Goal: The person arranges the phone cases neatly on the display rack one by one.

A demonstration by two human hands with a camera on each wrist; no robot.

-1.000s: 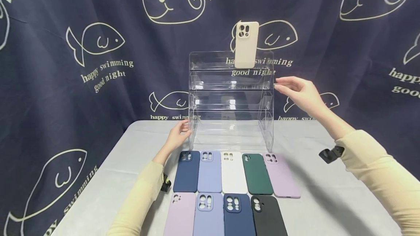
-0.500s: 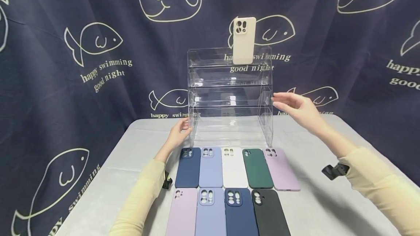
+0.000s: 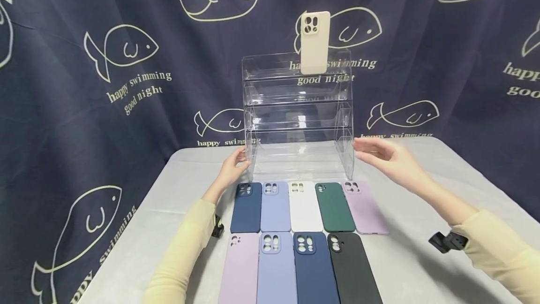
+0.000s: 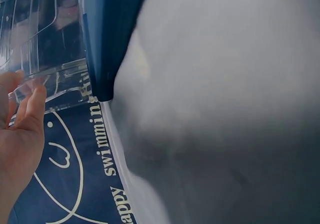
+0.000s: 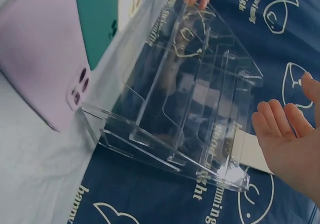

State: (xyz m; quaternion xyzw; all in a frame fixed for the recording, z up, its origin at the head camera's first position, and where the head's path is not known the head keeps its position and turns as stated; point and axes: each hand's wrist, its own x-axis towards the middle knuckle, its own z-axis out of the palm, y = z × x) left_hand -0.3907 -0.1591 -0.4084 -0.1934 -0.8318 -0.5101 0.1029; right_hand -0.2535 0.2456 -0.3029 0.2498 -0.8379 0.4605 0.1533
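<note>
A clear tiered display rack (image 3: 295,130) stands at the back of the table. My left hand (image 3: 231,168) holds its left side, thumb in front and fingers behind the edge; in the left wrist view the fingers (image 4: 33,106) meet the clear plastic. Beside the rack's right side is my right hand (image 3: 392,159), fingers loosely bent and nothing in them. The right wrist view shows that palm (image 5: 295,149) turned up, apart from the rack. A cream phone case (image 3: 315,48) stands upright on the top tier, right of centre.
Two rows of phone cases lie in front of the rack. The back row includes a green case (image 3: 335,206) and a lilac case (image 3: 365,208); the front row includes a black case (image 3: 354,269). A dark whale-print curtain (image 3: 202,74) hangs behind the table.
My right hand has come down along the rack's right side, from an upper tier to near the bottom one. The left hand stays at the left side. The head view has tilted down slightly.
</note>
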